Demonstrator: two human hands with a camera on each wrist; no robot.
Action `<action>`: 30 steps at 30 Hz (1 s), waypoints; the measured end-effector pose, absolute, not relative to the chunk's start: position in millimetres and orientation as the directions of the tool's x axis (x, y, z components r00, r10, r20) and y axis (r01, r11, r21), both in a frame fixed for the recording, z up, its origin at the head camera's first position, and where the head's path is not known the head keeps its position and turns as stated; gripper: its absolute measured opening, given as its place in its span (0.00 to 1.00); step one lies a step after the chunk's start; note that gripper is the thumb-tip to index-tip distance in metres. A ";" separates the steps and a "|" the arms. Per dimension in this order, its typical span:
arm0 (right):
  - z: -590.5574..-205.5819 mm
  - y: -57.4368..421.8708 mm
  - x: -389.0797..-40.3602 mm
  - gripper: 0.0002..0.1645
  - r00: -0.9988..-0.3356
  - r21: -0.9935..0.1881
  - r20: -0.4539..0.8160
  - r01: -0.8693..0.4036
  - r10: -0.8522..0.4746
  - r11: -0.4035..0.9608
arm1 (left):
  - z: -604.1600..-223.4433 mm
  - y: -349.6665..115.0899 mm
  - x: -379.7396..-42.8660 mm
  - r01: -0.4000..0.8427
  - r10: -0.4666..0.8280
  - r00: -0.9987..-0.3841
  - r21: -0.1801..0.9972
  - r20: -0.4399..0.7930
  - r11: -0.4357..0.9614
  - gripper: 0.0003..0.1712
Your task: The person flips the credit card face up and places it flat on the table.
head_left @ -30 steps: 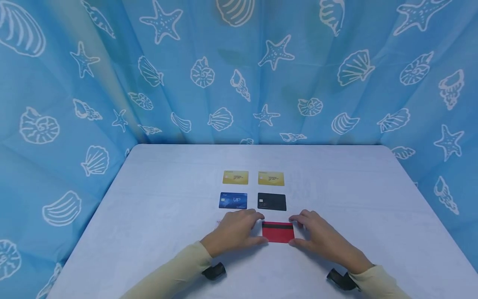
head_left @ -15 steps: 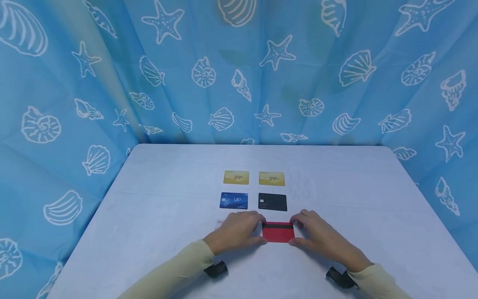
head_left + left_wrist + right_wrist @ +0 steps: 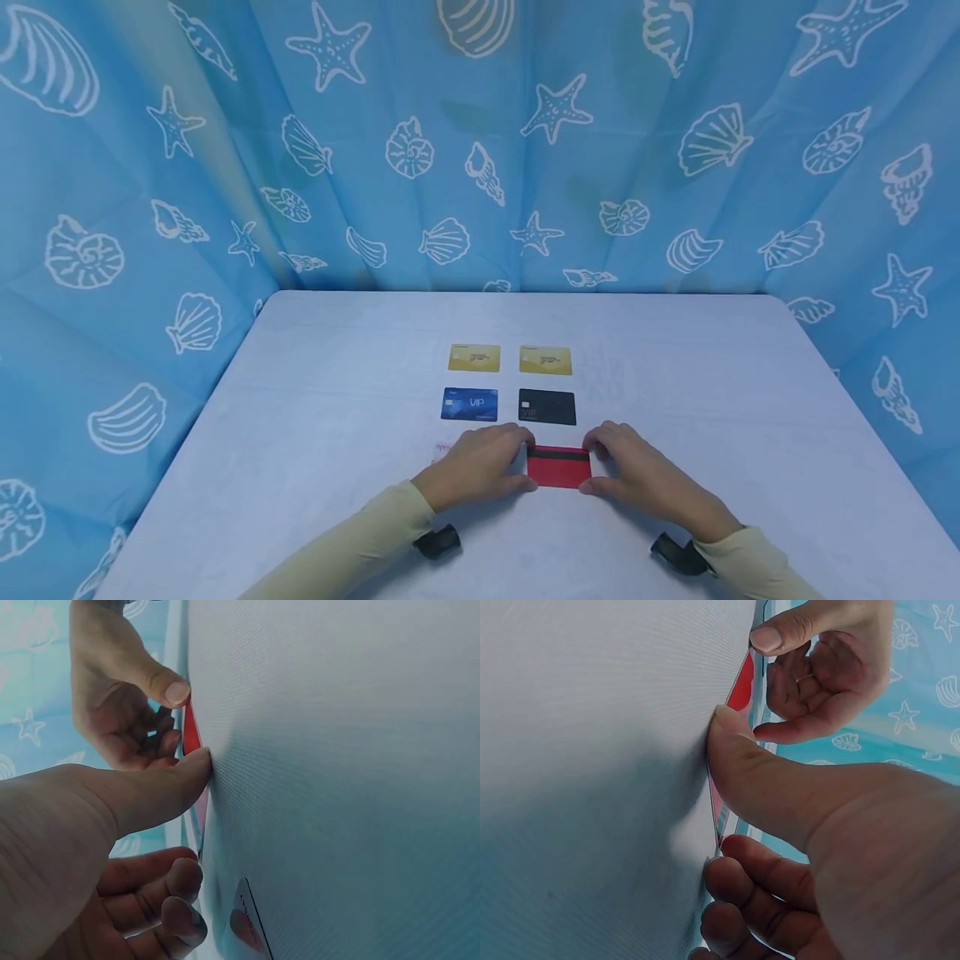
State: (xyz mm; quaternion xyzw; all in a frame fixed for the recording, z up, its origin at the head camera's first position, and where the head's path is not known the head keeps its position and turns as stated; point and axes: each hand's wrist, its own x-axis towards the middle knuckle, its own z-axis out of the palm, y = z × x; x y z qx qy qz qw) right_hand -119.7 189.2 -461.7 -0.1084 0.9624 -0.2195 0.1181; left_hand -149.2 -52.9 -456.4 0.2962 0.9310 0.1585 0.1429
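A red card with a black stripe (image 3: 558, 472) lies flat on the white-covered table. My left hand (image 3: 480, 465) holds its left end, thumb at the near corner and index finger at the far corner. At the right end, my right hand (image 3: 645, 475) holds the card the same way. In both wrist views the thumbs touch the card's near edge at the tabletop. Part of a pale card with pinkish print (image 3: 441, 452) shows behind my left hand, which hides most of it; the left wrist view shows a pale card with a red shape (image 3: 246, 930).
Beyond the hands lie a blue VIP card (image 3: 469, 404) and a black VIP card (image 3: 547, 407). Two yellow cards (image 3: 474, 358) form a row farther back. A blue shell-print curtain (image 3: 480, 167) hangs behind the table (image 3: 337, 367).
My left hand has shifted slightly right, and both index fingers have closed in on the red card's far corners. The cards lie where they were.
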 end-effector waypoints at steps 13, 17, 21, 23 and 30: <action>-462.4 189.2 -120.1 0.35 -0.950 -0.467 -0.187 -0.139 -0.252 0.873 | -459.4 -54.2 -148.7 0.511 0.603 -0.782 0.394 -0.155 0.764 0.32; -462.8 190.4 -120.2 0.36 -0.950 -0.455 -0.174 -0.158 -0.261 0.877 | -458.5 -53.9 -148.3 0.507 0.602 -0.784 0.405 -0.149 0.761 0.32; -463.2 191.9 -119.4 0.37 -0.949 -0.424 -0.160 -0.182 -0.271 0.887 | -458.7 -53.8 -147.5 0.508 0.601 -0.787 0.403 -0.143 0.761 0.32; -463.1 192.6 -118.9 0.37 -0.948 -0.413 -0.151 -0.197 -0.280 0.889 | -459.8 -53.9 -147.4 0.512 0.602 -0.787 0.397 -0.139 0.761 0.32; -462.4 194.8 -117.6 0.38 -0.939 -0.385 -0.118 -0.256 -0.323 0.887 | -463.2 -54.1 -147.5 0.524 0.604 -0.786 0.382 -0.127 0.761 0.33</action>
